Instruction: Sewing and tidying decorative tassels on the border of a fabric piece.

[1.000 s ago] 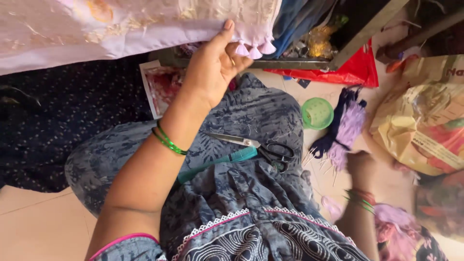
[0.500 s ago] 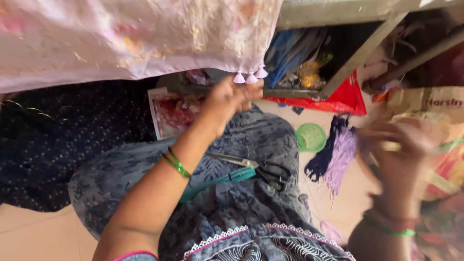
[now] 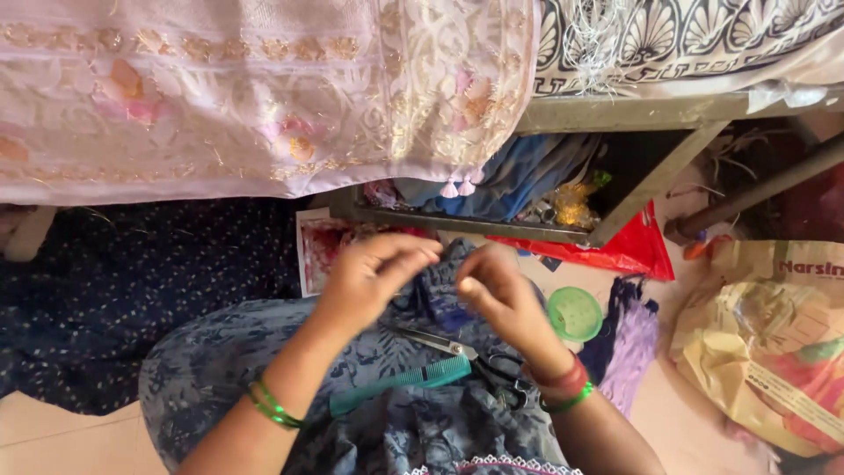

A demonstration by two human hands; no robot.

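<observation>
I see my left hand [image 3: 374, 274] and right hand [image 3: 497, 295] pinched nearly shut; what they hold I cannot tell. The pink cloth [image 3: 264, 97] above looks soft, light, best gripped at its tassels [image 3: 457, 187].

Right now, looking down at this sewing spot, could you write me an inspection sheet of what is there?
Surface: lap covered in blue floral printed cloth; pale floor at the edges.
Job's things: pale pink embroidered fabric with small tassels hangs above; teal plastic comb and black-handled scissors lie on the lap.
Clutter: round green plastic lid, purple thread bundle, red plastic bag, crumpled paper bag.
Hands: left hand and right hand meet fingertip to fingertip over the lap; whatever they pinch is too small to tell.
Cables: nothing seen.
Surroundings: metal-framed shelf stuffed with cloth; dark dotted fabric on the left.
</observation>
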